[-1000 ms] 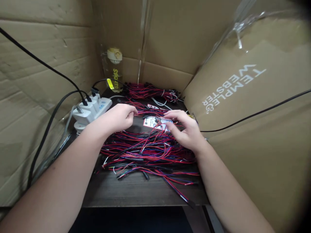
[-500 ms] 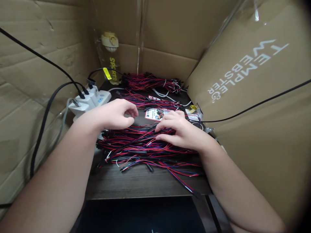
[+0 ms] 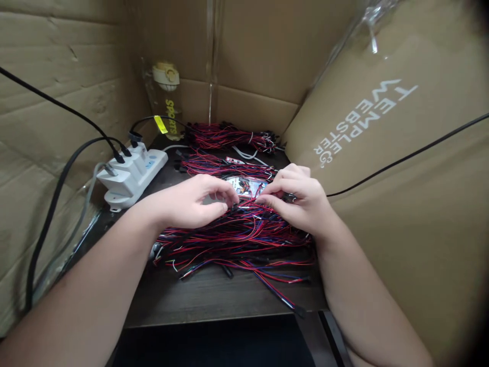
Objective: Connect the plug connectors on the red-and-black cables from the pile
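Note:
A loose heap of red, blue and black wire harnesses [image 3: 244, 239] lies across the dark table [image 3: 191, 298]. Over its far side, my left hand [image 3: 202, 201] pinches the black end of a wire harness between thumb and fingers. My right hand [image 3: 298, 196] is closed on the red wires of what looks like the same piece, a short way to the right. Behind my fingertips lies a printed card [image 3: 248, 186], partly covered. Beyond it is a smaller row of wire harnesses [image 3: 214, 164], and a thicker bundle [image 3: 225, 136] sits against the back cardboard.
At the left stands a white power strip [image 3: 132, 176] with black and grey plugs in it. A clear bottle [image 3: 168, 102] is in the back left corner. Cardboard walls [image 3: 367, 168] close in three sides, and a black cable [image 3: 405, 155] runs along the right one.
Both hands have come closer together and closed on a wire harness. Earlier the left hand hovered with curled, empty fingers and the right hand was at the heap. The view has shifted slightly.

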Available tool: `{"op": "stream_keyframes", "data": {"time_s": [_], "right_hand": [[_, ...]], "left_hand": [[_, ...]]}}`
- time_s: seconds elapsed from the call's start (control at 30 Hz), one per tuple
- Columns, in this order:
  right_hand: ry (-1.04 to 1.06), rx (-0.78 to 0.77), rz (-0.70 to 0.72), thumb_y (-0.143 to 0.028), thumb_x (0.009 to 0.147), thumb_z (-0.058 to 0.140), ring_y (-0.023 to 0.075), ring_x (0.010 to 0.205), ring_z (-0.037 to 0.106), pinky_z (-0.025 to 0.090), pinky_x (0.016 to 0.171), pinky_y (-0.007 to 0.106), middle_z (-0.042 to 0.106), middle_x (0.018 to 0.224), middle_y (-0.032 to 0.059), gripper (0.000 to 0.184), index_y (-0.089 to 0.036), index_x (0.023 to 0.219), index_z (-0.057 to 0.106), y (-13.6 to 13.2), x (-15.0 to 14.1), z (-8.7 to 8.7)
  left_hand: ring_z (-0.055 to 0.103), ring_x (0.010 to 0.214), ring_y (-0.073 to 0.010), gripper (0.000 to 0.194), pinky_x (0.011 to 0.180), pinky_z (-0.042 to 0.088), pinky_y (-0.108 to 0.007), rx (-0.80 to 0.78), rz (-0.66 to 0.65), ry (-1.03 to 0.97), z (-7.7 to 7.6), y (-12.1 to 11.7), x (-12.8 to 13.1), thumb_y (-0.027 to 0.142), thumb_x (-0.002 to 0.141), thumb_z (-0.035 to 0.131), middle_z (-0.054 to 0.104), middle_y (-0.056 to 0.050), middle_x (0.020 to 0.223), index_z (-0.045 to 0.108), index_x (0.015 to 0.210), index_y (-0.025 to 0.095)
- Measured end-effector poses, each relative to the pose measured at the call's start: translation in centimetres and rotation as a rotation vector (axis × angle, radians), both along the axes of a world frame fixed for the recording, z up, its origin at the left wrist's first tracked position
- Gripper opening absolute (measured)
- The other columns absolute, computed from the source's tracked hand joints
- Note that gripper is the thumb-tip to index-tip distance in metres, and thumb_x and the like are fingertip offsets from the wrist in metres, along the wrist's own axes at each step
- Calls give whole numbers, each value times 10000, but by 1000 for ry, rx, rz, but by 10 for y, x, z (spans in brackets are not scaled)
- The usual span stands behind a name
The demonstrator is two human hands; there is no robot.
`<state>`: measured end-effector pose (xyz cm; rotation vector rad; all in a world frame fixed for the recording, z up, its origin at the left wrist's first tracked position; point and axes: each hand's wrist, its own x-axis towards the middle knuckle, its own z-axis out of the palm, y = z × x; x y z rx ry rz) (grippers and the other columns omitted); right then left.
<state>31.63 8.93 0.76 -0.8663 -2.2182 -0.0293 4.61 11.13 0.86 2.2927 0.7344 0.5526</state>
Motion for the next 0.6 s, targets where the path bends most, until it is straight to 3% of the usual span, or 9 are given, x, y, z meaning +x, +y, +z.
{"op": "stream_keyframes", "data": {"time_s": [0.13, 0.27, 0.4, 0.5, 0.6], "right_hand": [[47, 49, -71, -262, 894, 804, 171, 730, 591, 385, 812, 395, 679, 703, -19, 139, -233, 779, 732, 2, -8, -6], [127, 95, -133, -287, 885, 809, 191, 754, 612, 409, 826, 402, 693, 714, -8, 125, -237, 801, 732, 2, -13, -8], [166, 127, -152, -305, 923, 753, 249, 1017, 683, 455, 966, 439, 774, 1033, 52, 98, -240, 993, 730, -4, -16, -6], [119, 149, -204, -337, 944, 715, 304, 1197, 631, 431, 1061, 496, 700, 1290, 100, 186, -249, 1107, 728, -10, -17, -5], [75, 187, -239, -344, 946, 699, 332, 1226, 584, 429, 1056, 529, 599, 1423, 100, 168, -269, 1085, 757, -15, -18, -4]], "left_hand": [[678, 843, -172, 246, 757, 511, -286, 23, 45, 35, -8, 1, 9, 300, 920, 576, 764, -10, 934, 753, 1048, 185], [672, 820, -166, 226, 748, 512, -277, -15, 84, -58, -7, 0, 14, 357, 917, 637, 768, -10, 899, 766, 983, 184], [659, 788, -155, 195, 712, 512, -258, -28, 91, -165, -7, 0, 12, 329, 926, 633, 754, -6, 859, 765, 950, 186], [663, 772, -161, 211, 697, 518, -263, -13, 111, -192, -10, 3, 9, 329, 937, 615, 747, -13, 839, 769, 953, 186], [680, 782, -171, 214, 714, 531, -280, 7, 153, -240, -11, 3, 8, 324, 941, 608, 760, -24, 868, 773, 972, 190]]}}
